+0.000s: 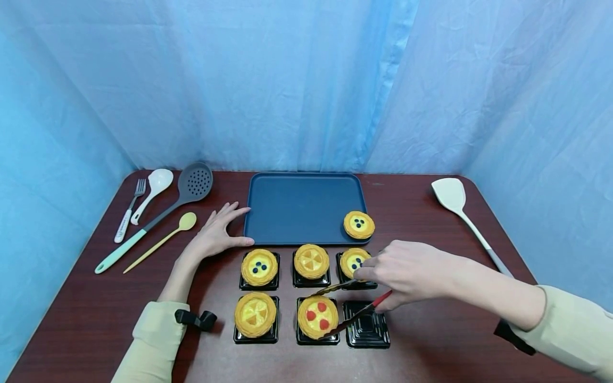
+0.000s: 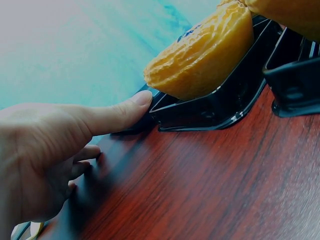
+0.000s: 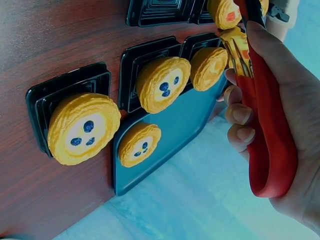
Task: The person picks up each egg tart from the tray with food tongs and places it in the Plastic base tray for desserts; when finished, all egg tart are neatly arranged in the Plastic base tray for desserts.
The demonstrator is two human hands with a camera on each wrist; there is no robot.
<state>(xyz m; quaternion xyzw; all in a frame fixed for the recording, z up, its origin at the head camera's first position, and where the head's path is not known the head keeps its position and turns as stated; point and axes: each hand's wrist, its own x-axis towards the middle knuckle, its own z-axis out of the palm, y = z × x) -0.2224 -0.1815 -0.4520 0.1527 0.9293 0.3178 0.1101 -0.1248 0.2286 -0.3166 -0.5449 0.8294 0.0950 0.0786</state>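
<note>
My right hand [image 1: 407,274] holds red-handled tongs [image 3: 272,135]. The tongs' two arms reach to either side of a tart with red fruit [image 1: 317,317], which sits in a black square container; whether they touch it I cannot tell. My left hand [image 1: 215,234] is spread at the left edge of a dark blue tray [image 1: 301,207], thumb [image 2: 132,107] near its front corner. A blueberry tart [image 1: 358,225] lies on the tray's right front corner. Other tarts, with blueberries [image 1: 259,267] or yellow wedges [image 1: 255,314], sit in black containers.
An empty black container [image 1: 366,324] stands at the front right. Left of the tray lie a fork [image 1: 129,213], a white spoon [image 1: 158,183], a skimmer [image 1: 193,183] and a yellow spoon [image 1: 184,223]. A white spatula [image 1: 452,197] lies on the right. Blue curtains surround the table.
</note>
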